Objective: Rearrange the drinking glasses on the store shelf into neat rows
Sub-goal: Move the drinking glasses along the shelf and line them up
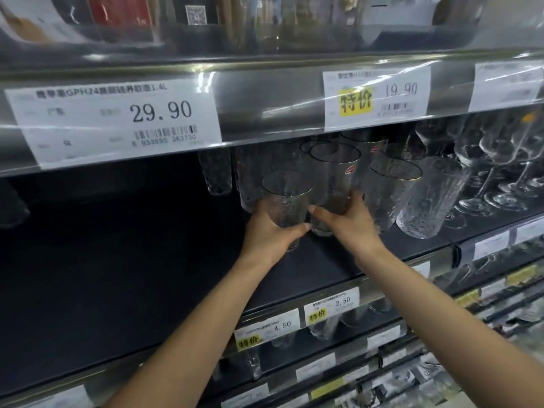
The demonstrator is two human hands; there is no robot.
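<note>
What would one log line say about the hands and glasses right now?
left hand: grips textured glass | right hand: grips logo glass | place: dark shelf | rows: unfinished

Gripped by the left hand (270, 234), the clear dimpled glass tumbler (287, 198) is glossy and rough-textured. The right hand (350, 222) grips a smooth gold-rimmed clear glass (334, 172). Beneath both grips the dark shelf board (132, 260) is matt; above-left, a white paper price label (114, 119) lies under glossy plastic.

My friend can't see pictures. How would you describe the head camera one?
On a dark store shelf, the left hand grips a textured tumbler and the right hand grips a taller glass with a red sticker. More tumblers stand around them, wine glasses to the right, price tags above.
</note>
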